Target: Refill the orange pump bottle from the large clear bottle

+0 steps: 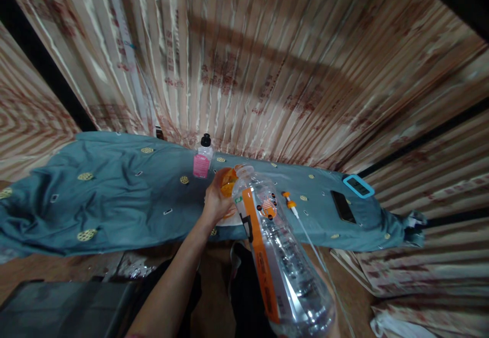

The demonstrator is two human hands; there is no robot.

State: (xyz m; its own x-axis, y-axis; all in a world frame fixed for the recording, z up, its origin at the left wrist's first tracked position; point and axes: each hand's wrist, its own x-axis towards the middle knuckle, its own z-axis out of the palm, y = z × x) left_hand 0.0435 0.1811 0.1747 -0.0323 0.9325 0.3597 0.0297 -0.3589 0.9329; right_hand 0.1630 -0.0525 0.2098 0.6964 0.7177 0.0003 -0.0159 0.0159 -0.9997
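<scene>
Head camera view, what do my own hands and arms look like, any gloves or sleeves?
Your bare, ungloved left hand leads into a slim, tapering left forearm, with no watch or bracelet visible and no sleeve clearly showing. Your right hand is mostly hidden, so I can't tell about rings or sleeves there.

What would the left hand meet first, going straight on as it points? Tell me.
Carrying the orange container, the left hand would probably meet the striped sheeting first; the pink-labelled bottle looks left of that line, the large clear bottle right, but depth is unclear.
</scene>
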